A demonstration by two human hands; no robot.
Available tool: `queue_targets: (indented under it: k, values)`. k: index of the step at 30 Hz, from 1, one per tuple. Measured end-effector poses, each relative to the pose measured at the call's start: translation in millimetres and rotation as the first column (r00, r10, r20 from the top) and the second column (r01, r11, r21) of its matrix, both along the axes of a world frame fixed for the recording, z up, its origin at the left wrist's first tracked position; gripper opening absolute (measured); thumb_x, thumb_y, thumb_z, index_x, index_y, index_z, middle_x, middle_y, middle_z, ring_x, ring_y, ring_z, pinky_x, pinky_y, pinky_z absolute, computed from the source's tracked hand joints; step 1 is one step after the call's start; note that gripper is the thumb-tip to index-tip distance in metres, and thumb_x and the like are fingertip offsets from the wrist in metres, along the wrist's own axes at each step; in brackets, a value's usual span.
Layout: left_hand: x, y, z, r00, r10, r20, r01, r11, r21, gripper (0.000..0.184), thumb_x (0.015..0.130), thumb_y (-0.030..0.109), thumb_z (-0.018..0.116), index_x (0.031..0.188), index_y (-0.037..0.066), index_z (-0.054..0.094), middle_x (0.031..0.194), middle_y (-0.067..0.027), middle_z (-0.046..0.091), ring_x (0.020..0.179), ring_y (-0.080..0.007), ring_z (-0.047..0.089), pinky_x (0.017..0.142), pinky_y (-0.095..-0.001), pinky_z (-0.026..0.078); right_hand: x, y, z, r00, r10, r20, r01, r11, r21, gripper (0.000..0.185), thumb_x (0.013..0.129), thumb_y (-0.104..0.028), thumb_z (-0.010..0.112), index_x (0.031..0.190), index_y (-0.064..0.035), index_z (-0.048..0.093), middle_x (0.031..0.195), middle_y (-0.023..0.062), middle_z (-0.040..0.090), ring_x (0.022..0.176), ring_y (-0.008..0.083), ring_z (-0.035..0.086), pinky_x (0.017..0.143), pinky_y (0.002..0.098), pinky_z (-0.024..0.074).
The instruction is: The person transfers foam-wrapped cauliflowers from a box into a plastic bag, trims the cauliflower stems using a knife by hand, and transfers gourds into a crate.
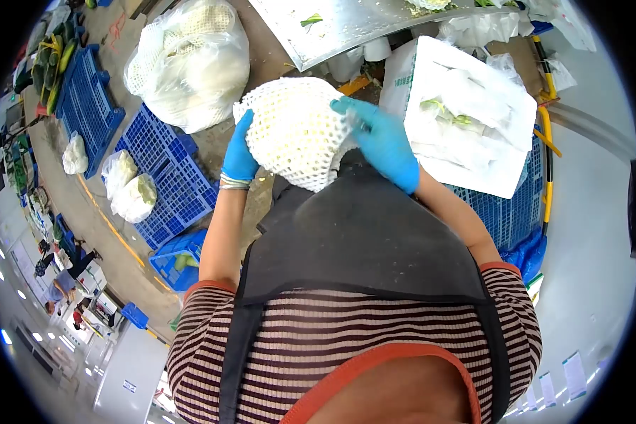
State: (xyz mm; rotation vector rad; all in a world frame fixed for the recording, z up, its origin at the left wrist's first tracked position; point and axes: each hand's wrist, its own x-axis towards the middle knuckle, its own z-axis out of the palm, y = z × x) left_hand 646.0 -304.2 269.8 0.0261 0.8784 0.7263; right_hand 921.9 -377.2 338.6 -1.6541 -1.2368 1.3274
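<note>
A pale, rounded vegetable in a white foam net (293,131), which looks like a cauliflower, is held up before my dark apron. My left hand (241,155), in a blue glove, grips its left side, with the thumb along the net's edge. On the other side, my right hand (385,145), also gloved in blue, has its bent fingers at the net's right edge. Those fingertips are slightly blurred. The mesh covers most of the vegetable, and only bits of pale yellow-green show through.
A large clear bag of netted vegetables (191,67) stands at upper left, near a blue pallet (166,177). A metal table (290,32) is ahead. To the right sits a white-lined box (487,159) with wrapped produce. Yellow-black rails (546,141) run beyond it.
</note>
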Motion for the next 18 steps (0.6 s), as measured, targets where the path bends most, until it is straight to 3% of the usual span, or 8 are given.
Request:
queue_targets:
  k: [3,6,8,10,11,14,16,18]
  values:
    - [2,11,-9,0.992,-0.095,-0.089,0.103,0.991,0.089,0.054,0.095,0.027,0.058,0.138,-0.002,0.044,0.136,-0.0165,0.053,0.123,-0.0265,0.054,0.105,-0.0383,0.043,17,27,-9,0.909,-0.241,-0.341,0.159,0.955,-0.250,0.027,0.090,-0.013,0.055,0.113,-0.0004,0.065,0.092,0.0068,0.069,0.074,0.0101,0.065,0.068,0.0257,0.0532]
    - [-12,45,-16,0.969,-0.248,-0.009,0.247,0.959,0.138,0.056,0.094,0.027,0.058,0.138,-0.004,0.043,0.136,-0.0169,0.054,0.123,-0.0271,0.053,0.104,-0.0384,0.043,12,27,29,0.771,-0.082,-0.631,-0.120,0.955,-0.271,0.027,0.092,-0.015,0.054,0.113,-0.0024,0.065,0.088,0.0055,0.068,0.067,0.0077,0.060,0.060,0.0222,0.0497]
    - [-10,66,-3,0.907,-0.421,0.026,0.409,0.893,0.187,0.050,0.094,0.027,0.059,0.132,-0.004,0.050,0.127,-0.0144,0.060,0.114,-0.0241,0.060,0.098,-0.0359,0.047,-9,15,32,0.822,0.250,-0.512,-0.390,0.902,-0.186,0.029,0.092,-0.029,0.062,0.106,-0.0041,0.066,0.083,0.0020,0.064,0.061,0.0094,0.056,0.056,0.0222,0.0461]
    - [-2,89,6,0.741,-0.655,-0.150,0.656,0.658,0.368,0.046,0.093,0.025,0.060,0.129,-0.003,0.054,0.123,-0.0126,0.063,0.108,-0.0216,0.062,0.095,-0.0340,0.049,-20,12,30,0.655,0.571,-0.495,-0.588,0.797,0.140,0.031,0.091,-0.034,0.065,0.098,-0.0035,0.065,0.077,0.0021,0.061,0.056,0.0110,0.053,0.055,0.0261,0.0460]
    - [13,77,28,0.732,-0.653,-0.197,0.674,0.647,0.357,0.042,0.092,0.022,0.061,0.125,-0.003,0.057,0.119,-0.0106,0.065,0.104,-0.0178,0.063,0.092,-0.0317,0.050,-14,16,46,0.727,0.671,-0.143,-0.619,0.731,0.286,0.020,0.087,-0.023,0.066,0.089,-0.0037,0.063,0.074,0.0048,0.065,0.054,0.0173,0.058,0.054,0.0302,0.0469]
    - [17,47,25,0.788,-0.614,0.041,0.552,0.735,0.394,0.044,0.090,0.019,0.063,0.128,-0.003,0.055,0.123,-0.0114,0.063,0.107,-0.0195,0.062,0.094,-0.0322,0.049,9,12,44,0.833,0.412,0.368,-0.544,0.730,0.414,0.009,0.078,-0.012,0.065,0.083,-0.0052,0.061,0.075,0.0063,0.070,0.059,0.0237,0.064,0.055,0.0316,0.0485]
    - [11,31,21,0.856,-0.518,0.006,0.467,0.776,0.423,0.048,0.090,0.018,0.062,0.131,-0.003,0.052,0.129,-0.0135,0.060,0.114,-0.0217,0.059,0.098,-0.0339,0.047,15,9,28,0.887,0.154,0.435,-0.398,0.732,0.554,0.010,0.071,-0.009,0.062,0.081,-0.0075,0.061,0.079,0.0051,0.072,0.062,0.0250,0.066,0.055,0.0324,0.0498]
    - [3,24,18,0.872,-0.483,0.083,0.426,0.831,0.358,0.049,0.090,0.019,0.061,0.133,-0.003,0.051,0.131,-0.0149,0.058,0.118,-0.0229,0.058,0.102,-0.0352,0.045,20,16,-1,0.890,0.106,0.444,-0.361,0.759,0.542,0.012,0.070,-0.008,0.062,0.082,-0.0086,0.063,0.078,0.0056,0.072,0.061,0.0241,0.066,0.055,0.0320,0.0497]
